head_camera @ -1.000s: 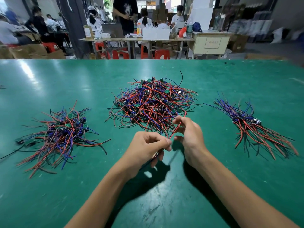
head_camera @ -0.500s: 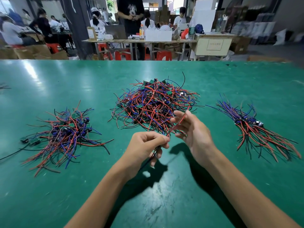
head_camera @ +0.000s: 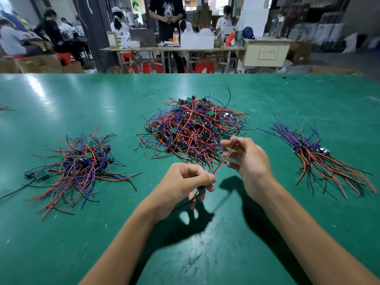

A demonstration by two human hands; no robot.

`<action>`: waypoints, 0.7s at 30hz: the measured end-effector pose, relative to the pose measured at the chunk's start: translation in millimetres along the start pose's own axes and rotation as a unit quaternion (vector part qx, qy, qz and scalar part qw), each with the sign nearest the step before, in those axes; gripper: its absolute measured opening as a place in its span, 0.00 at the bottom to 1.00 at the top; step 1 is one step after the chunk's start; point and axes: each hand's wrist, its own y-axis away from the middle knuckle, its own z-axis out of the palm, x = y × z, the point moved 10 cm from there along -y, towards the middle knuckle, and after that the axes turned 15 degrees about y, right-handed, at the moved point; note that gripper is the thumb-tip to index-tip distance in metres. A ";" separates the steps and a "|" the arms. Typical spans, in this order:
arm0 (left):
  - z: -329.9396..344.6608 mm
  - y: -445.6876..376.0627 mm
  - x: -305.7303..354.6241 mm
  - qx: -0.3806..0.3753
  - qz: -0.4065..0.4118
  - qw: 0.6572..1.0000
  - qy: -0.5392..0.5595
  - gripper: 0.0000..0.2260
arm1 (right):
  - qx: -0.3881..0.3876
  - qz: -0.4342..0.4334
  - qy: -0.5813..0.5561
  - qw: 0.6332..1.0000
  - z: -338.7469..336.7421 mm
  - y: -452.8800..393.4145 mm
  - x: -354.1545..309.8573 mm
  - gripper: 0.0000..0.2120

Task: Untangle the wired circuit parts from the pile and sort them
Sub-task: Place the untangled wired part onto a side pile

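Note:
A big tangled pile (head_camera: 193,128) of red, blue and black wires with small green circuit boards lies mid-table. My left hand (head_camera: 185,182) pinches one wired part, a small dark piece with a black wire hanging below it. Its red wire (head_camera: 225,159) runs up and right to my right hand (head_camera: 244,157), which holds it between the fingers just in front of the pile. A loose sorted heap (head_camera: 82,165) lies on the left. A neater bundle (head_camera: 316,159) with wires lying side by side lies on the right.
The green table (head_camera: 205,254) reaches to a far edge. Beyond it stand work tables, red stools, boxes and several people. A stray black wire (head_camera: 14,192) trails off the left heap toward the table's left edge.
My right hand has lifted and slid up along the red wire toward the right, drawing it taut. My left hand has kept its pinch and stayed almost in place.

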 end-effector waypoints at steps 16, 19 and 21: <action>-60.5 2.6 9.3 0.221 0.074 0.919 0.318 0.16 | -0.121 -0.216 0.202 0.948 73.2 49.4 3.9 0.10; -60.7 1.0 5.6 0.214 0.073 0.923 0.313 0.15 | -0.108 -0.181 0.118 0.970 64.3 45.8 1.3 0.09; -59.1 1.3 5.5 0.212 0.077 0.931 0.288 0.16 | -0.099 -0.151 0.075 0.981 58.2 43.3 -1.1 0.10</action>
